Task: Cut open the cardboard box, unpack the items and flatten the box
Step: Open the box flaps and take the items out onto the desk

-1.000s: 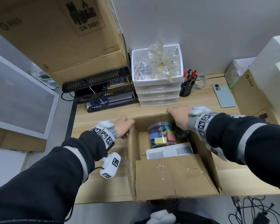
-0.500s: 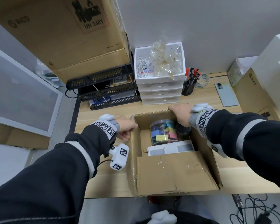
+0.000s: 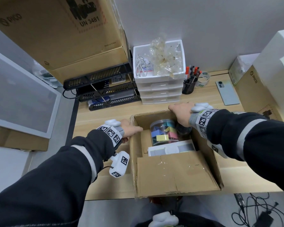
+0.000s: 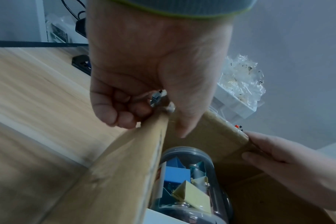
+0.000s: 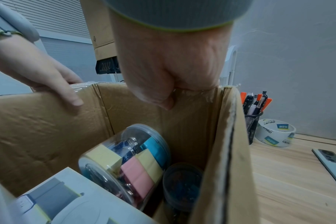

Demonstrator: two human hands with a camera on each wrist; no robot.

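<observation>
Pale wood desk against a plain grey wall carries the opened cardboard box in the lower centre of the head view. Left hand grasps the box's left wall at its far corner, fingers curled outside and thumb lying inside. Right hand grips the far wall near the right corner, fingers hooked over the rim. Both hold cardboard, not contents. Inside lie a clear tub of coloured clips, a dark round pot beside it and a white carton nearer the person; the near flap is folded over the opening. To unpack well, I judge one hand should steady the wall while the other reaches for the tub, lifting it straight up so the flap does not snag. Outward, white drawers stand at upper centre, a pen cup and tape roll just right of them, a phone at right, and a large carton on black trays at upper left.
</observation>
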